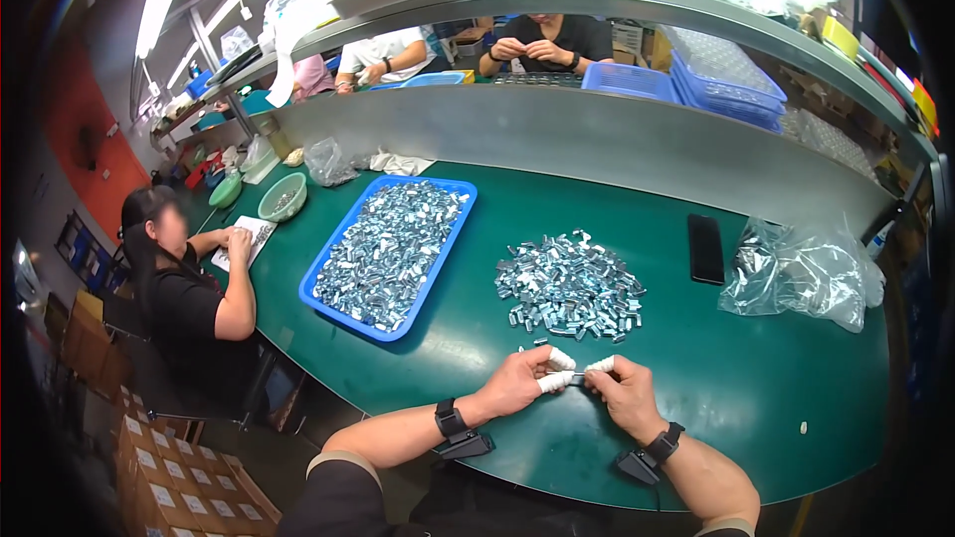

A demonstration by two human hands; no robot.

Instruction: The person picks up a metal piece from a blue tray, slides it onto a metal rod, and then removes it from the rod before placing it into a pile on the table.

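Observation:
My left hand (524, 379) and my right hand (628, 394) meet close to the table's near edge, white wraps covering several fingertips. Between their pinched fingers is a small silvery metal piece (577, 379), partly hidden by the fingers. Just beyond lies a loose heap of small shiny metal pieces (570, 286), with a few strays by my left fingers. Left of the heap, a blue tray (310, 288) is filled with many similar pieces. Black straps with small devices circle both my wrists.
On the green table (448, 370) lie a black phone (705, 249) and clear plastic bags (804, 273) at right. A co-worker (189, 278) sits at left near a green bowl (283, 197). A metal shelf (597, 0) spans the back, with people beyond.

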